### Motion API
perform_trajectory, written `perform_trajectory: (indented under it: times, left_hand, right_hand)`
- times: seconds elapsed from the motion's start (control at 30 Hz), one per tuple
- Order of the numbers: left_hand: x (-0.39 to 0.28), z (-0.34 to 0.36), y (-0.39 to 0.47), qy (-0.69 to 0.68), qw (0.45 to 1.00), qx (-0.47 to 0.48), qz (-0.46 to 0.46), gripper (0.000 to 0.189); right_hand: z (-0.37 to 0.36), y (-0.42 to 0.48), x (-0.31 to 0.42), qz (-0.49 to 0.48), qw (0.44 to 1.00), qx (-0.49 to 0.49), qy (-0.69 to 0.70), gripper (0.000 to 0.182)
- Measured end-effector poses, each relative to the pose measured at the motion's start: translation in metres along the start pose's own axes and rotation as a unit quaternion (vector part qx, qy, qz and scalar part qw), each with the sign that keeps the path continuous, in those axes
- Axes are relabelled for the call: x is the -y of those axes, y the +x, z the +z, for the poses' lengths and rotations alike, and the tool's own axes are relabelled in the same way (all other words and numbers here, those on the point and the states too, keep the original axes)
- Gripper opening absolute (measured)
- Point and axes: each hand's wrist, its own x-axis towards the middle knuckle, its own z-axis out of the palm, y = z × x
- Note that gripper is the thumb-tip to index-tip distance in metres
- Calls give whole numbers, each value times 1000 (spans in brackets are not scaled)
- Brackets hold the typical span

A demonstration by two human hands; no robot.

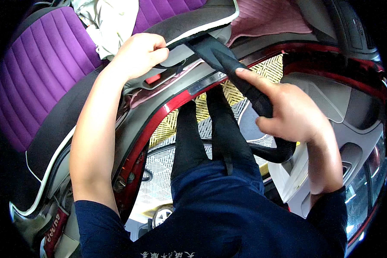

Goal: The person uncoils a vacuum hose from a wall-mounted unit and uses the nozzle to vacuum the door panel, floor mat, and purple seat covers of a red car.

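My left hand (145, 54) pinches the front edge of a car seat cover (187, 27), black with white piping and a purple ribbed centre. My right hand (290, 109) grips a black vacuum cleaner nozzle (214, 53), its index finger laid along the tube. The flat head of the nozzle reaches over the door sill to the space below the seat edge; its tip is partly hidden by the cover. From the right hand a black corrugated hose (275, 154) curves down and back between my legs and the open door.
A red-edged door sill (177, 101) runs across in front of my legs. Pink floor matting (271, 19) lies in the footwell. Whitish cloth (108, 19) rests on the purple seat. The open door's grey panel (362, 129) stands to the right. Below is yellow and white grid flooring (161, 167).
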Motion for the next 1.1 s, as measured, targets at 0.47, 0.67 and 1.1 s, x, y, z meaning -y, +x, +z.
perform_trajectory:
  times: [0.47, 0.67, 1.1]
  left_hand:
    - [-27, 6, 10, 21, 986, 159, -46, 25]
    - [-12, 22, 25, -38, 974, 209, -73, 25]
    - [20, 65, 38, -101, 975, 173, -100, 23]
  right_hand:
    - [56, -40, 8, 12, 991, 88, -101, 77]
    - [108, 36, -21, 4, 966, 243, -93, 85]
    - [77, 117, 14, 49, 978, 187, -74, 89]
